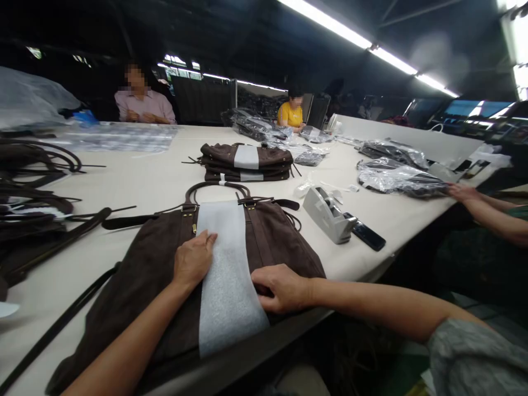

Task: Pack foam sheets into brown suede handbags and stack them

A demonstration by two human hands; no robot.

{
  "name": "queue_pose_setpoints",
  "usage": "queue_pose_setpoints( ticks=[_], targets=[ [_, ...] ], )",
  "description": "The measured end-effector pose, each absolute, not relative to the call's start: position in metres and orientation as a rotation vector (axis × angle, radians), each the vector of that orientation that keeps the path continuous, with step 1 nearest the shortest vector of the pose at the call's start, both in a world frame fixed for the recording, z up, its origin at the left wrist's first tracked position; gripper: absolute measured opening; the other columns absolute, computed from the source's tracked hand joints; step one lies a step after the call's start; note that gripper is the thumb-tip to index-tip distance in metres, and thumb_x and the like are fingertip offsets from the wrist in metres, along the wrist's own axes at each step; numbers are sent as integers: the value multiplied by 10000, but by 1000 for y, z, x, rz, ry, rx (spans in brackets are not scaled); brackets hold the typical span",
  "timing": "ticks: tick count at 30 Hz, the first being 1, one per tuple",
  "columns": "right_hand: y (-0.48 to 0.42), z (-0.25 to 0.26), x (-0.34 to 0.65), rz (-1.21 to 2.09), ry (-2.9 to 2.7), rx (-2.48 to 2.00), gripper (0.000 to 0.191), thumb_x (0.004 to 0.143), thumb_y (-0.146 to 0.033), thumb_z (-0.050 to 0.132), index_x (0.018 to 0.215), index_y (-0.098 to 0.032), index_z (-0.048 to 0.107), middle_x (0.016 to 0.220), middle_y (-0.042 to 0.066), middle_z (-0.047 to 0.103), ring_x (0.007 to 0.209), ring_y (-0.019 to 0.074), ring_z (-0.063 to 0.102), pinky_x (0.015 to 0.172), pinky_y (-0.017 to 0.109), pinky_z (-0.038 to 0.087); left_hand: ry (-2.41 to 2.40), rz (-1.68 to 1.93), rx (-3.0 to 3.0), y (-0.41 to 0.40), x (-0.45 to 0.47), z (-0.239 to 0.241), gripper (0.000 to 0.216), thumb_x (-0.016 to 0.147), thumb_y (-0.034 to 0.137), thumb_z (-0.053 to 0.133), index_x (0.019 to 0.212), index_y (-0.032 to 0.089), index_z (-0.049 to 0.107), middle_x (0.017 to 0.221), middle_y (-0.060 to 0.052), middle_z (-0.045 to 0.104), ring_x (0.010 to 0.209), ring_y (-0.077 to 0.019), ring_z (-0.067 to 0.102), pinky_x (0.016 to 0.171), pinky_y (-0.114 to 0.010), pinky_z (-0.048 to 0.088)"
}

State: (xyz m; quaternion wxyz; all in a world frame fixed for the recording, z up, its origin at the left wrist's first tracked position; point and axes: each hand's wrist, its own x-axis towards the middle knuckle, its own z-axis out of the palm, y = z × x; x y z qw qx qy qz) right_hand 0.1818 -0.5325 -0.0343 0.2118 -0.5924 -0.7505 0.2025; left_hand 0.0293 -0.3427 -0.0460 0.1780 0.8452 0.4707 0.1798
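Observation:
A dark brown handbag (152, 269) lies flat before me, its looped handles pointing away. A strip of white foam sheet (225, 286) runs down its middle, from near the handles to the front edge. My left hand (193, 257) is closed at the strip's left edge, thumb and fingers drawn together on it. At the right edge, lower down, my right hand (282, 287) has curled fingers gripping the strip's side. Its fingertips are partly hidden. Just beyond the handles lies a stack of folded brown bags (214, 157) with white strips round them.
A grey tape dispenser (330, 214) and a black phone (365, 232) sit right of the bag. Brown bags with straps (37, 214) pile up at left. Plastic-wrapped bags (396, 175) lie at right, touched by a co-worker's hand (464, 192). Two people sit across the table (157, 179).

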Motion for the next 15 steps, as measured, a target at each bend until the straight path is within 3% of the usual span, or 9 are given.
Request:
queue_pose_setpoints(
  ticks=[4, 6, 11, 15],
  targets=[
    [-499, -5, 203, 1363, -2017, -1642, 97, 800, -177, 656, 886, -173, 610, 779, -20, 644, 650, 116, 584, 592, 197, 428, 1394, 481, 2386, -337, 24, -49, 440, 916, 461, 317, 1000, 188, 652, 960, -145, 708, 866, -302, 648, 763, -348, 427],
    [-469, 1, 215, 1553, -1678, -1796, 29, 844, -142, 582, 840, -158, 605, 692, -12, 650, 566, 130, 621, 547, 211, 480, 1399, 471, 2374, -335, 22, -50, 437, 916, 470, 317, 968, 200, 657, 932, -133, 716, 850, -296, 653, 742, -337, 423],
    [-397, -13, 216, 1197, -962, -1952, 370, 981, -293, 455, 668, -130, 568, 518, 34, 587, 447, 139, 583, 470, 233, 499, 1359, 487, 2312, -333, 20, -50, 429, 889, 508, 338, 884, 227, 662, 861, -115, 719, 810, -296, 655, 714, -338, 410],
    [-377, -34, 202, 1078, -884, -1856, 305, 866, -226, 648, 591, -135, 551, 459, -22, 522, 426, 84, 483, 435, 175, 401, 1296, 541, 2224, -330, 19, -51, 437, 841, 545, 390, 837, 219, 680, 831, -109, 720, 821, -303, 655, 724, -345, 421]
  ],
)
